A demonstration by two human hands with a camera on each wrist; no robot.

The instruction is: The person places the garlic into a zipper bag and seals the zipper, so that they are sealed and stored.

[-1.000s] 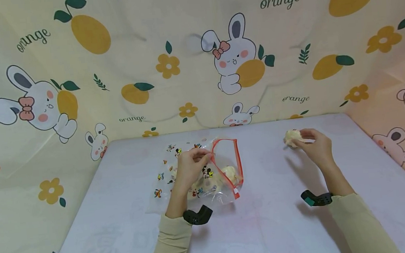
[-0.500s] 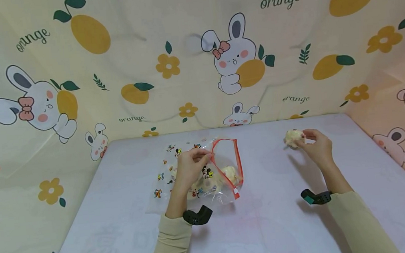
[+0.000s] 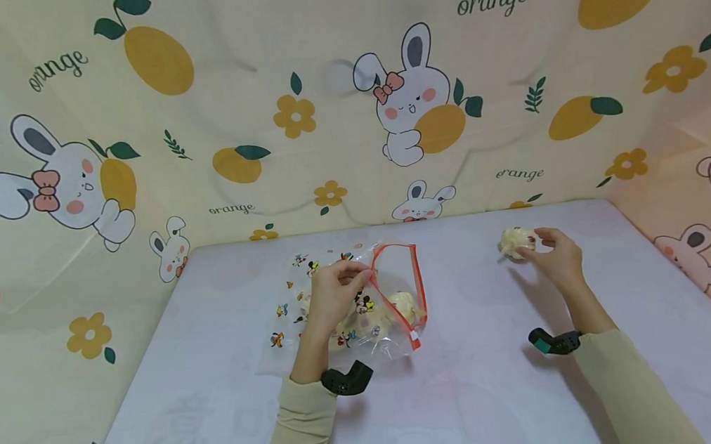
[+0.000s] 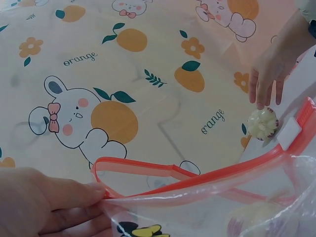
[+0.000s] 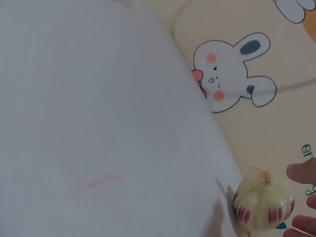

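My left hand (image 3: 333,298) pinches the red zip edge of a clear cartoon-print zip bag (image 3: 388,346) between thumb and fingers. The bag's mouth gapes to the right, and a white slider (image 4: 289,133) sits on the red strip. Inside lies at least one garlic bulb (image 3: 404,305); other pale shapes show blurred through the plastic. On the far right of the table is a garlic bulb with purple streaks (image 5: 264,202). My right hand (image 3: 558,260) is beside that bulb, fingers loosely extended. A gap shows between its fingers and the bulb in the right wrist view.
The white table (image 3: 461,410) ends at a back edge against a hanging cloth (image 3: 325,20) printed with rabbits and oranges. Another stretch of cloth borders the right side. Black camera mounts (image 3: 347,378) sit on both wrists.
The right hand's fingers have spread and drawn back slightly right, letting go of the garlic bulb, which stays in place. The left hand and the bag have not moved.
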